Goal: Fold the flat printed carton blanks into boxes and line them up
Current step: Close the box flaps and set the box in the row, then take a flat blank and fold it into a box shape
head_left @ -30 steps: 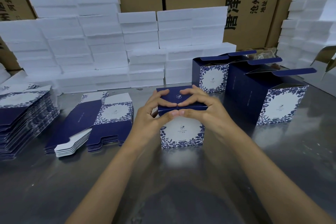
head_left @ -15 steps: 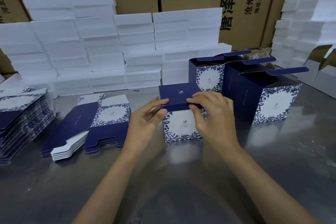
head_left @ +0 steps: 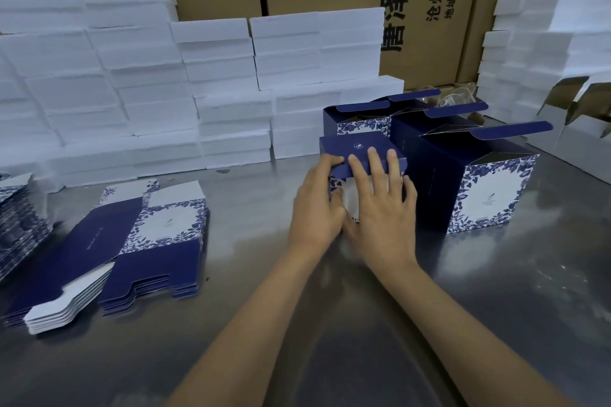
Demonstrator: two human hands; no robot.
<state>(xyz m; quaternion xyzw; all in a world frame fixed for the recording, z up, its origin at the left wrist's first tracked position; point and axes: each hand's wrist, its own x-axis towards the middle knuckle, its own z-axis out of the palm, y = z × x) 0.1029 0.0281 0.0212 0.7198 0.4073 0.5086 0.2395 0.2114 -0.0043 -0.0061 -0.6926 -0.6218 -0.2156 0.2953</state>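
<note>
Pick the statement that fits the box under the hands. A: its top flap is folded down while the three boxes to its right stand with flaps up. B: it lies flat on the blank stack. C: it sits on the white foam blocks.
A: the box has its blue top closed under the right hand and left hand, while the finished boxes beside it stand with flaps raised.

A brushed-metal tabletop (head_left: 496, 291) carries a small navy box (head_left: 358, 150) under the left hand (head_left: 317, 208) and right hand (head_left: 383, 208), with three taller open-flapped boxes (head_left: 492, 195) just to the right of the hands and behind them. Well to the left of the hands lie a stack of flat carton blanks (head_left: 132, 248) and a second pile (head_left: 16, 221) at the edge. Beyond the hands, white foam blocks (head_left: 211, 82) stand stacked along the far side.
</note>
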